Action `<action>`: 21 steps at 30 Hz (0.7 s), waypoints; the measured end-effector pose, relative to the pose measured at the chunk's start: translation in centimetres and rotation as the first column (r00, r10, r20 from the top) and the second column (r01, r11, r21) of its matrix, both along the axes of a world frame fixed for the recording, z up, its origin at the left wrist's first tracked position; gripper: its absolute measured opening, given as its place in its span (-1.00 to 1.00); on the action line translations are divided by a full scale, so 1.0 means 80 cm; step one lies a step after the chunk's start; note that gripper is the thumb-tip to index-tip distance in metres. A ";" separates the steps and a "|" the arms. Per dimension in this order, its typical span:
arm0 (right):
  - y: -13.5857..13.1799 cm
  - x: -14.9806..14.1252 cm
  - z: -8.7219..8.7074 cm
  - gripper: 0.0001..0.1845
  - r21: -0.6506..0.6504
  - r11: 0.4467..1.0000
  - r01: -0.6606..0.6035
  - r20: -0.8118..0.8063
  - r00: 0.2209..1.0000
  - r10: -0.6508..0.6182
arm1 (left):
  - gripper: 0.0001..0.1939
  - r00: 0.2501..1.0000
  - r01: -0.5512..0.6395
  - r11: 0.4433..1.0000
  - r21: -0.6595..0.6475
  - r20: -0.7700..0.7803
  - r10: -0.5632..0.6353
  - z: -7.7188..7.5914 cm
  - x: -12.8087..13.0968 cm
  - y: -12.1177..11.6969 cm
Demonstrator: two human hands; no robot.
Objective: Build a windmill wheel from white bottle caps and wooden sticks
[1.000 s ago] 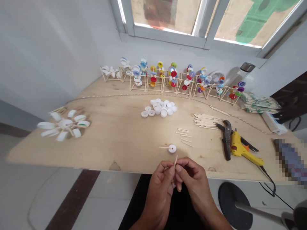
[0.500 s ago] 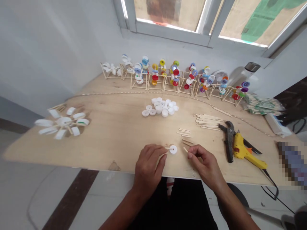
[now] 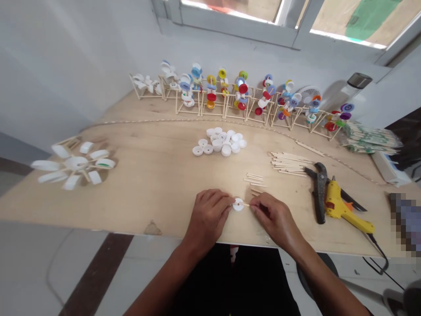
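The right hand (image 3: 272, 218) has been moving leftward since half a second ago, and its short stick (image 3: 246, 204), then well apart from the white cap (image 3: 238, 208), is now reaching the cap's right side. Thumb and finger are pinching that stick; the left hand (image 3: 208, 216) is resting its fingertips at the cap's left edge, though I cannot tell whether they are gripping anything. The cap is lying on the table (image 3: 158, 175) between both hands. Just beyond, loose short sticks (image 3: 255, 179) are lying; a yellow glue gun (image 3: 333, 199) is resting beside black pliers (image 3: 319, 197) to the right. Farther back, longer sticks (image 3: 289, 166) and clustered white caps (image 3: 225, 142) are sitting, while colourful cap wheels (image 3: 211, 96) are standing along the wall.
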State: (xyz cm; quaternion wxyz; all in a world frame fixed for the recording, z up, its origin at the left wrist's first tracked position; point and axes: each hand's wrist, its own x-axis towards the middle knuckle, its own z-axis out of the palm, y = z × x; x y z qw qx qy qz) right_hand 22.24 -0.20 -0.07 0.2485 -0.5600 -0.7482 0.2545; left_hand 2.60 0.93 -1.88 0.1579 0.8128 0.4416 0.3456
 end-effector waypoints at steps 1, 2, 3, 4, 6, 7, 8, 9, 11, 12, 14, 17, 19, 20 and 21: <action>0.000 0.000 0.000 -0.88 0.000 1.000 -0.003 0.004 1.000 0.003 | -0.81 1.000 -0.001 1.000 0.004 0.000 0.001 0.000 0.000 0.000; 0.000 -0.001 0.000 -0.88 0.001 1.000 -0.006 0.008 1.000 0.006 | -0.81 1.000 -0.002 1.000 0.009 -0.001 0.002 0.000 0.000 0.001; 0.000 -0.001 0.000 -0.88 0.001 1.000 -0.007 0.010 1.000 0.007 | -0.81 1.000 -0.003 1.000 0.013 0.000 0.003 -0.001 0.000 0.001; -0.001 -0.002 0.001 -0.88 0.001 1.000 -0.008 0.011 1.000 0.008 | -0.81 1.000 -0.004 1.000 0.016 0.002 0.004 -0.001 0.000 0.001; -0.001 -0.002 0.001 -0.88 -0.003 1.000 -0.007 0.008 1.000 0.007 | -0.81 1.000 -0.008 1.000 0.016 0.008 0.007 -0.001 0.000 0.001; 0.000 -0.002 0.001 -0.87 -0.005 1.000 -0.007 0.004 1.000 0.007 | -0.82 1.000 -0.009 1.000 0.014 0.008 0.009 -0.001 0.000 0.001; 0.000 -0.002 0.001 -0.87 -0.007 1.000 -0.008 0.000 1.000 0.008 | -0.82 1.000 -0.011 1.000 0.013 0.009 0.011 -0.001 0.000 0.001; 0.000 -0.002 0.001 -0.87 -0.010 1.000 -0.010 -0.002 1.000 0.010 | -0.82 1.000 -0.014 1.000 0.012 0.009 0.014 -0.002 0.000 0.001; 0.001 -0.001 0.000 -0.87 -0.012 1.000 -0.012 -0.002 1.000 0.012 | -0.82 1.000 -0.013 1.000 0.012 0.011 0.013 -0.002 0.000 0.001; 0.001 0.000 -0.001 -0.87 -0.012 1.000 -0.013 0.000 1.000 0.013 | -0.81 1.000 -0.012 1.000 0.010 0.012 0.012 -0.003 0.000 0.001; 0.001 0.000 -0.002 -0.87 -0.009 1.000 -0.011 0.002 1.000 0.011 | -0.81 1.000 -0.009 1.000 0.008 0.017 0.009 -0.004 0.000 0.001; 0.003 0.001 -0.002 -0.87 -0.007 1.000 -0.011 -0.001 1.000 0.011 | -0.80 1.000 -0.013 1.000 0.004 0.018 0.013 -0.004 0.000 0.001; 0.003 0.001 -0.002 -0.87 -0.010 1.000 -0.012 -0.001 1.000 0.012 | -0.80 1.000 -0.013 1.000 -0.002 0.016 0.013 -0.004 0.000 0.001; 0.003 0.001 -0.002 -0.87 -0.012 1.000 -0.013 0.000 1.000 0.013 | -0.80 1.000 -0.011 1.000 -0.004 0.015 0.011 -0.003 0.000 0.001; 0.004 0.001 -0.002 -0.87 -0.014 1.000 -0.016 0.000 1.000 0.016 | -0.80 1.000 -0.009 1.000 -0.004 0.017 0.009 -0.003 0.000 0.001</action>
